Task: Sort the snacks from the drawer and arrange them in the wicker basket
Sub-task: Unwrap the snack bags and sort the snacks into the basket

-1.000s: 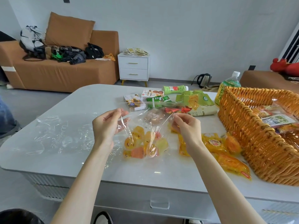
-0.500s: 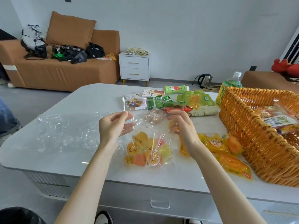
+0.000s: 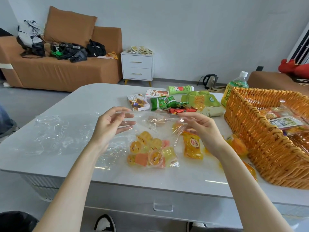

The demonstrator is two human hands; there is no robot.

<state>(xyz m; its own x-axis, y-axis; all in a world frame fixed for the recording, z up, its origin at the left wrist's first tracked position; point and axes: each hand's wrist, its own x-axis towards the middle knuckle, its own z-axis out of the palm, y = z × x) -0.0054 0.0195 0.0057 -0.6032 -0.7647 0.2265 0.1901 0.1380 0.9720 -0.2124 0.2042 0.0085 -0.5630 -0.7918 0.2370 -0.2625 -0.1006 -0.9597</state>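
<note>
While the left hand [image 3: 113,126] lays spread, near-straight fingers on the clear bag [image 3: 155,129], the right hand [image 3: 204,131] meets its corner; pinching or only touching, I cannot tell. Its jelly cups [image 3: 150,153] lie at six o'clock on the table [image 3: 103,97], the wicker basket [image 3: 260,131] at three. Lifted so loosely, the film could slip and spill them. Glare hides whether the mouth is sealed; the basket's far end is cut off.

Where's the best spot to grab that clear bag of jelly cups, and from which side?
Probably pinch the clear bag at its flat, empty top strip, coming from above on the far side. The jelly cups are bunched at the near end, so they should hang below the grip.
</note>
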